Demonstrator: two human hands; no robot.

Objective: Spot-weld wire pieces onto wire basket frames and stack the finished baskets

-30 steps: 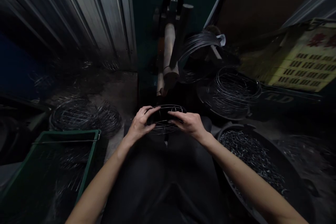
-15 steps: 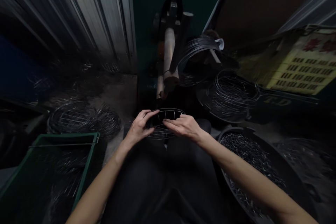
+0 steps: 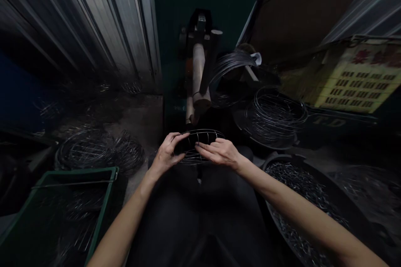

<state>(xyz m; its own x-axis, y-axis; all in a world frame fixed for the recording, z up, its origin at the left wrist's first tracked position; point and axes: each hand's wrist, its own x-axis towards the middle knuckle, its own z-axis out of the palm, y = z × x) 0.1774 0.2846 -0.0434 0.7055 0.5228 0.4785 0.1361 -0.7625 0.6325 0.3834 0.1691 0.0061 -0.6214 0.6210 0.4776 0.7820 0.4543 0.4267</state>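
Observation:
A round wire frame, two rings joined by short upright wires, is held over my lap between both hands. My left hand grips its left side, fingers on the upper ring and thumb lower down. On the right, my right hand is closed at the frame's rim, its index finger reaching across to an upright wire. Straight ahead, just beyond the frame, stands a green machine with thick cylindrical electrode arms.
A green crate with wire pieces stands at left, wire rings behind it. At right are a tub of short metal pieces, a dish with wire hoops and a yellow crate. A wire bundle hangs beside the machine.
The view has tilted up a little, so more of the machine's top shows. Both hands keep nearly the same hold on the wire frame.

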